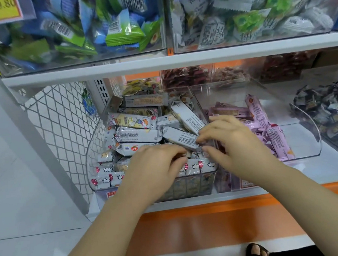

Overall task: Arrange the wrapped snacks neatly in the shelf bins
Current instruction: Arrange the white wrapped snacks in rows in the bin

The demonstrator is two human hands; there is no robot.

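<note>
A clear plastic bin (pixel 92 156) on the lower shelf is heaped with several silver wrapped snack bars (pixel 138 134). My left hand (pixel 153 167) reaches into its front, fingers curled down among the bars near the front row. My right hand (pixel 234 141) is over the bin's right wall and pinches the end of one silver bar (pixel 180 137) between thumb and fingers. The neighbouring clear bin (pixel 306 134) holds several pink wrapped bars (pixel 256 110), partly hidden by my right hand.
A third bin of dark wrapped sweets (pixel 333 110) sits at the right. The upper shelf (pixel 177 59) carries bins of green-blue packets (pixel 90 27) and grey-green packets (pixel 256 14). A wire mesh panel (pixel 59 126) closes the left side. An orange ledge (pixel 195 225) runs below.
</note>
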